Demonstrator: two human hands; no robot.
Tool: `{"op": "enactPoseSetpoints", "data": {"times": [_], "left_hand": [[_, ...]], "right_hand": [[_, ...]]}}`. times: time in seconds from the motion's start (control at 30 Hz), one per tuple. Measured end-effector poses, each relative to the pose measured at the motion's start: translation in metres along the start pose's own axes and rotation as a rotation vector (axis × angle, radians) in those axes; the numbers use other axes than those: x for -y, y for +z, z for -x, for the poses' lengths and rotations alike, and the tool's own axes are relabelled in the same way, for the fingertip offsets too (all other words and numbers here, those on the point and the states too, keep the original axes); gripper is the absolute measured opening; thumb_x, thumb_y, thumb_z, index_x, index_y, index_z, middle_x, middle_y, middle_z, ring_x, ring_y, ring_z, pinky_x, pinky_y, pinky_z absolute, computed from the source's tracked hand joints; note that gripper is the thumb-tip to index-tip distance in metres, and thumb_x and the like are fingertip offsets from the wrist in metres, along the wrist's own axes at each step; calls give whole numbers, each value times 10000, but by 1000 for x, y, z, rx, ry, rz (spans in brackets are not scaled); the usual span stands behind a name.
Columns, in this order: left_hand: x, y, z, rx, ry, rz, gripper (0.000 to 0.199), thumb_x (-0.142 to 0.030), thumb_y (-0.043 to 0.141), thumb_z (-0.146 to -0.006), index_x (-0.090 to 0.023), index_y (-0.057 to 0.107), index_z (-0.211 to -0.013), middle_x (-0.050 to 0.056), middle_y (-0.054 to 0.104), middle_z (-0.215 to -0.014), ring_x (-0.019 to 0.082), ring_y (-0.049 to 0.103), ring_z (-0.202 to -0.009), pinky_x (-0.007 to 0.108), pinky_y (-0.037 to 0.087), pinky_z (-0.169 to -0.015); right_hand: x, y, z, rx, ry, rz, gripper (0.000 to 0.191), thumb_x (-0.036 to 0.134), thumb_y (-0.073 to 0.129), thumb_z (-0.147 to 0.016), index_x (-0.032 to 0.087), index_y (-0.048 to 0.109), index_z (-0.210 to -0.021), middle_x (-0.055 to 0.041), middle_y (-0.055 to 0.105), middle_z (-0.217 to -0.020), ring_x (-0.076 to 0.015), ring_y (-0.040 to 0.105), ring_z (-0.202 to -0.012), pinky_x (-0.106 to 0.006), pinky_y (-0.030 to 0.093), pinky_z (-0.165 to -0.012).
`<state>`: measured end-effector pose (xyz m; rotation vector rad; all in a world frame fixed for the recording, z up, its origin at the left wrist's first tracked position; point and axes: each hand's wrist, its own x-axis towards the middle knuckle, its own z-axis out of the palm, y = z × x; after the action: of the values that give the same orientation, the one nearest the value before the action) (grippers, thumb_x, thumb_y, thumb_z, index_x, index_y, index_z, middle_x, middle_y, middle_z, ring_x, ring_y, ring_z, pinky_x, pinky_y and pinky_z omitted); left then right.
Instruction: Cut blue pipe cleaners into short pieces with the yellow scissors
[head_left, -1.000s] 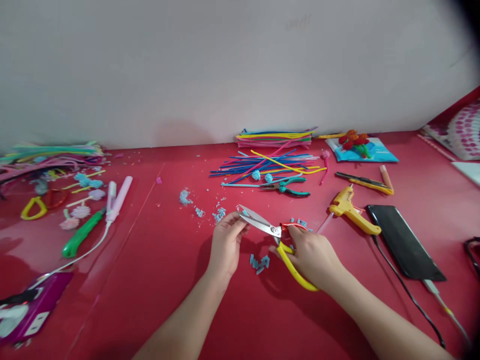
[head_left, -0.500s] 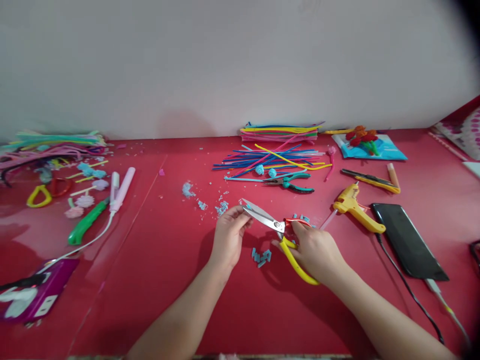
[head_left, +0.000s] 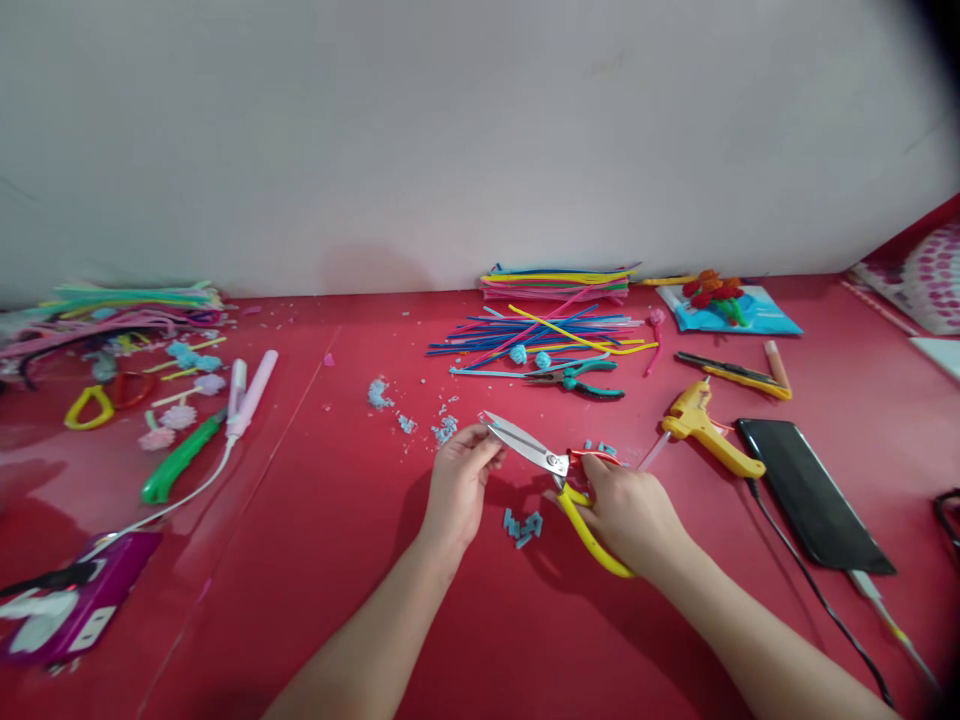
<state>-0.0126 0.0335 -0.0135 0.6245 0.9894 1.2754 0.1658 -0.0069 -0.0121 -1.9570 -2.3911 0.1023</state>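
My right hand (head_left: 636,510) is wrapped round the red and yellow handles of a pair of scissors (head_left: 529,446), whose silver blades point left and away from me. At the blade tips, my left hand (head_left: 459,482) is pinched on a small light-blue piece that its fingers mostly hide. Several short light-blue pieces (head_left: 523,527) lie below the scissors. More cut pieces (head_left: 600,447) are partly hidden behind my right hand. Blue fluffy trimmings (head_left: 445,430) are scattered just past my left fingers.
Beyond my hands lie teal-handled pliers (head_left: 581,382) and loose pipe cleaners (head_left: 540,330). On the right are a yellow glue gun (head_left: 705,430) and a black phone (head_left: 814,495) with cables. A green cutter (head_left: 180,460), pink hair straightener (head_left: 251,395) and purple power strip (head_left: 124,575) occupy the left.
The scissor blades are closer together than before. My hands hold nearly the same place, while the whole view has tipped slightly upward.
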Motion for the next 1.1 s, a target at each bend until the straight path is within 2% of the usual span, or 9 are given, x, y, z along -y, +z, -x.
{"op": "enactPoseSetpoints", "data": {"times": [0.2,0.63,0.8,0.87,1.0,1.1], "left_hand": [[0,0,0,-3,-7,-5,92,-186,658,-620,-137,616,-686,-16,570,-627,69,505,-570,188,382,-563],[-2,0,1,33,2,-17,112,-192,650,-641,-131,614,-728,-9,573,-633,66,497,-570,177,372,-546],[-1,1,3,62,-37,-11,123,-189,649,-648,-135,605,-750,-8,572,-649,63,510,-586,172,381,-561],[1,3,4,93,-71,-16,136,-195,653,-644,-135,611,-758,-1,580,-656,70,517,-591,179,385,-559],[4,8,10,168,-148,-43,126,-194,657,-642,-128,626,-745,12,585,-636,82,522,-581,189,386,-552],[5,12,15,279,-235,-107,108,-216,643,-665,-125,633,-721,21,584,-622,79,513,-563,182,374,-538]], "right_hand": [[1,-2,0,26,1,10,314,486,389,-784,183,468,-756,-29,594,-616,-174,568,-551,-261,170,-458],[0,-6,1,52,33,-20,298,468,381,-792,192,478,-737,-32,605,-608,-158,558,-514,-257,190,-451],[1,-11,0,-15,115,-82,324,518,397,-757,206,468,-709,-22,594,-629,-155,544,-517,-244,212,-458],[2,-13,-2,-45,142,-187,312,510,424,-738,203,476,-715,-25,588,-647,-148,531,-525,-240,225,-466],[6,-19,-5,-18,170,-722,236,421,473,-718,188,484,-685,-1,520,-573,-129,480,-529,-225,271,-481],[11,-23,-7,29,141,-944,208,371,431,-744,176,500,-763,8,532,-631,-109,484,-564,-206,339,-503]]}}
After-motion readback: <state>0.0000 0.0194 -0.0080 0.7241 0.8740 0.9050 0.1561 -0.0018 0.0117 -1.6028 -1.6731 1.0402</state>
